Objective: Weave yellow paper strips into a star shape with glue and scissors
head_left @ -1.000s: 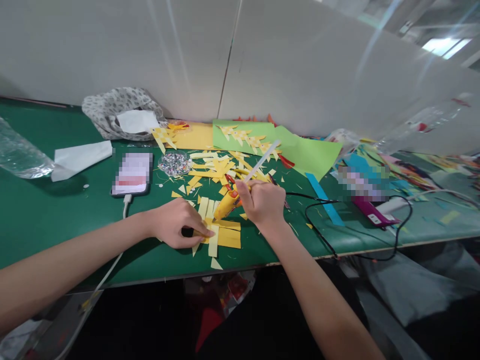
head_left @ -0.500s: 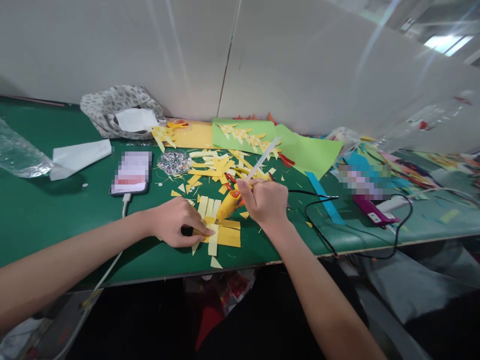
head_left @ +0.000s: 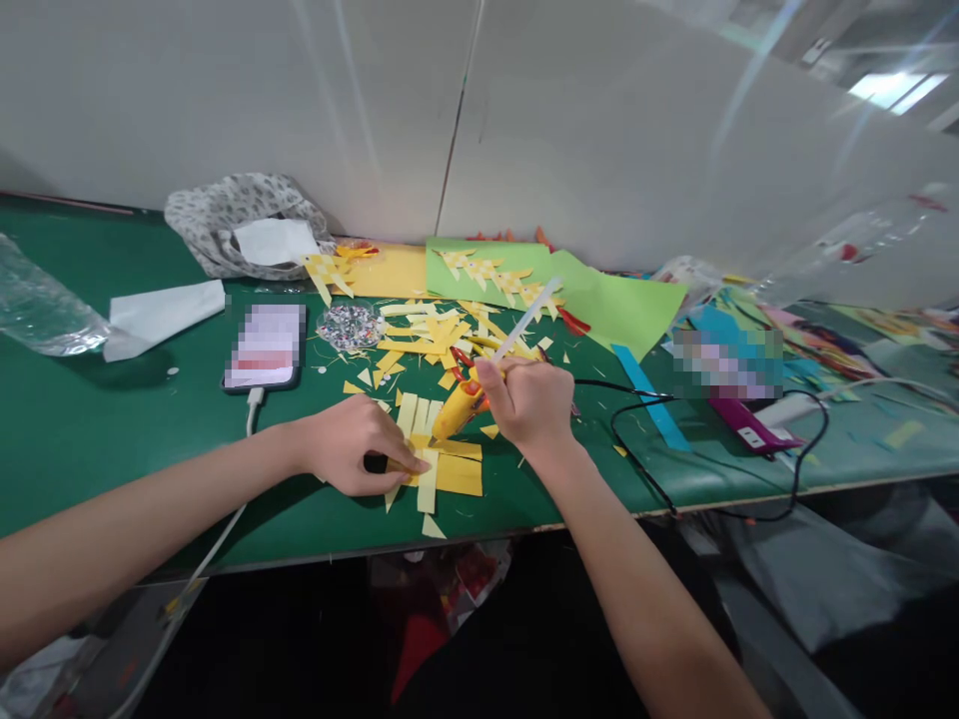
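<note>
My right hand (head_left: 530, 404) is wrapped around a yellow hot glue gun (head_left: 454, 411); a whitish glue stick (head_left: 528, 318) juts out behind it. The gun's nose points down and left at crossed pale and deeper yellow paper strips (head_left: 427, 487) near the table's front edge. Thumb and fingers closed, my left hand (head_left: 356, 444) pinches or presses the strips from the left, its fingertips just below the nozzle. Whether the nozzle touches the paper, I cannot tell. Loose yellow paper strips (head_left: 431, 335) lie in a heap behind the gun.
A charging phone (head_left: 264, 345) and a dish of small beads (head_left: 350, 326) are on the left. Green paper (head_left: 614, 300) bearing woven yellow pieces stands behind. To the right, the gun's black cord (head_left: 636, 464) loops by a purple power strip (head_left: 749, 424).
Both hands, the glue gun and the strips hold nearly the same places. Only a very slight shift of the whole view shows.
</note>
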